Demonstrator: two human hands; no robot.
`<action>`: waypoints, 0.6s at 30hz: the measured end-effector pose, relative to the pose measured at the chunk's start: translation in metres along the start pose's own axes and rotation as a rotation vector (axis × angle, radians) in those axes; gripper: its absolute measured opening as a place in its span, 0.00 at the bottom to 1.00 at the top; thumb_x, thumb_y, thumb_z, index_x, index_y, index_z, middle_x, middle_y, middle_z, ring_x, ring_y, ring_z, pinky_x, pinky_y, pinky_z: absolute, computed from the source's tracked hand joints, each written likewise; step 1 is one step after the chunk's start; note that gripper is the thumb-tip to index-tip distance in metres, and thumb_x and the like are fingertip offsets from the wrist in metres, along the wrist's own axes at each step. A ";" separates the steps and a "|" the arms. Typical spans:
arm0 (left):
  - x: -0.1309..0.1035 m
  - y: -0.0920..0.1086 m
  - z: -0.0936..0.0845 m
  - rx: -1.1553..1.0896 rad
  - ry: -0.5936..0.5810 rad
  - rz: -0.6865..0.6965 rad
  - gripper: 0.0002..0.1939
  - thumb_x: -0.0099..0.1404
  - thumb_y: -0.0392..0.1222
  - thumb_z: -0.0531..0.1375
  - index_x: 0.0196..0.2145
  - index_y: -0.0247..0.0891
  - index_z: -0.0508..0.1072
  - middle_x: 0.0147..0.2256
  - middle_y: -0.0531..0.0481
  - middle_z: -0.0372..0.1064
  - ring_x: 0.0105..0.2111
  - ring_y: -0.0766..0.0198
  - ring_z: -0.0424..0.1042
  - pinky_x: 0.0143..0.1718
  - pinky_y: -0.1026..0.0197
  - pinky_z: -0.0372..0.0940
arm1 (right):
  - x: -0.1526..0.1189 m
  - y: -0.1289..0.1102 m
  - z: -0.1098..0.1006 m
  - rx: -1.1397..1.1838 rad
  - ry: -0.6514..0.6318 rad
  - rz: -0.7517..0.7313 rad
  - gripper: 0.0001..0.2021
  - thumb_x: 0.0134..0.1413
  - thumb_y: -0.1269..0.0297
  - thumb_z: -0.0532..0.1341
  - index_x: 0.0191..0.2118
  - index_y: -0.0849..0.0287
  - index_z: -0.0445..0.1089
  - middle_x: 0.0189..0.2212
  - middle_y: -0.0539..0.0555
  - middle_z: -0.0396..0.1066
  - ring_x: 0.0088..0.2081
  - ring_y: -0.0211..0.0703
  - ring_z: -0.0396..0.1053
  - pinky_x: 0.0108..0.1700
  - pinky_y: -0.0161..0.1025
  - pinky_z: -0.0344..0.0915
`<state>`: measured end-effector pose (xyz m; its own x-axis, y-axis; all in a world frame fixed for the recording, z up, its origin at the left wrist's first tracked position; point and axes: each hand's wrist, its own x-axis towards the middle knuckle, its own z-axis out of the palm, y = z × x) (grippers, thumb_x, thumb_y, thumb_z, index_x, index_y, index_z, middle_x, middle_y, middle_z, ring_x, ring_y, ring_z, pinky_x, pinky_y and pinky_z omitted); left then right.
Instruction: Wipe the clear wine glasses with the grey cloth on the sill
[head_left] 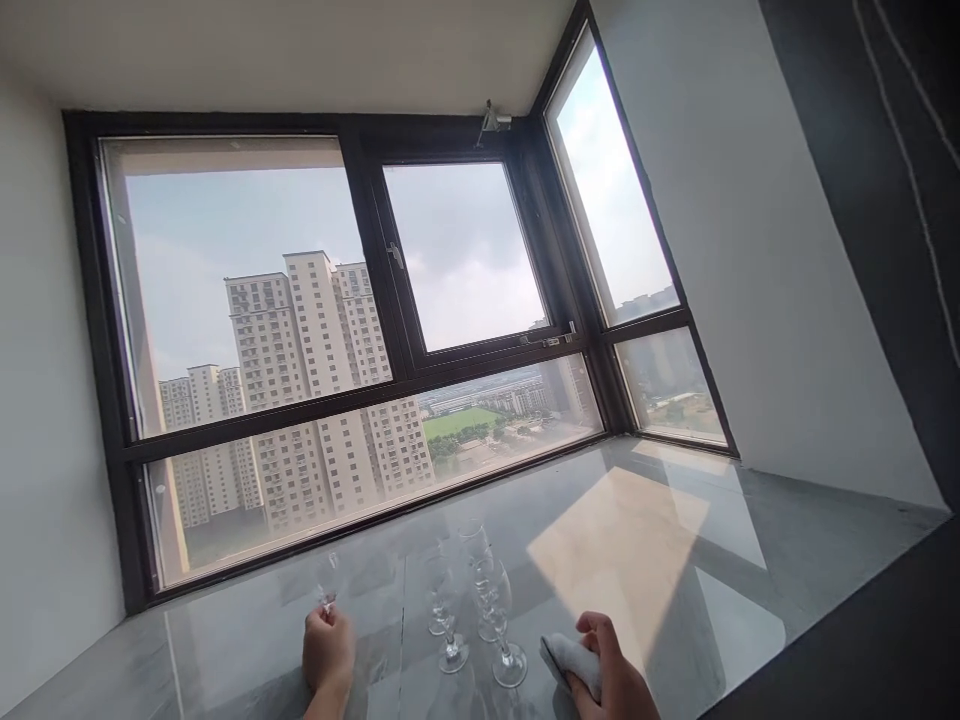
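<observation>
Near the bottom of the head view, my left hand (328, 648) is closed around the lower part of a clear stemmed glass (330, 575), whose bowl points up. My right hand (611, 670) grips a folded whitish cloth (574, 660) with a dark edge, just above the sill. Between my hands, several clear stemmed glasses stand upright in a group on the glossy grey sill (517, 530). The front right glass (510, 665) is closest to my right hand, and another glass (453, 655) stands to its left.
Behind the sill is a dark-framed window (262, 415) with tall buildings outside. A narrower side window (675, 380) meets it at the right corner. Pale walls (45, 400) flank the sill, and a sunlit patch lies on its right half. A dark edge runs along the lower right.
</observation>
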<state>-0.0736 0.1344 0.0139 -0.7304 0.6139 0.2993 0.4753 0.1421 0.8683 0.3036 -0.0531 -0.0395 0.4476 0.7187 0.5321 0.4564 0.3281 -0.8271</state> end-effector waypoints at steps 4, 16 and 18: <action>-0.028 0.012 -0.018 -0.079 0.047 0.206 0.11 0.66 0.49 0.49 0.43 0.44 0.65 0.44 0.42 0.73 0.45 0.50 0.73 0.43 0.53 0.67 | -0.003 -0.010 -0.003 0.031 -0.008 0.012 0.14 0.50 0.59 0.56 0.44 0.51 0.58 0.29 0.50 0.71 0.28 0.40 0.72 0.35 0.32 0.67; -0.187 0.010 -0.068 -0.082 -0.496 1.332 0.12 0.69 0.44 0.52 0.47 0.44 0.71 0.39 0.43 0.76 0.41 0.54 0.75 0.46 0.51 0.69 | -0.019 -0.069 -0.016 0.199 -0.130 -0.144 0.16 0.50 0.65 0.58 0.46 0.53 0.58 0.32 0.50 0.73 0.33 0.42 0.74 0.37 0.34 0.69; -0.193 0.017 -0.068 -0.078 -0.540 1.280 0.12 0.70 0.43 0.51 0.47 0.44 0.70 0.39 0.44 0.75 0.39 0.55 0.75 0.43 0.54 0.69 | -0.024 -0.085 -0.015 0.247 -0.191 -0.198 0.17 0.49 0.68 0.57 0.46 0.53 0.57 0.30 0.47 0.71 0.30 0.39 0.72 0.35 0.33 0.68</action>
<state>0.0422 -0.0349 -0.0017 0.4735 0.5055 0.7213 0.6202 -0.7728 0.1345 0.2655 -0.1074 0.0202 0.2071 0.7200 0.6623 0.3103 0.5937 -0.7425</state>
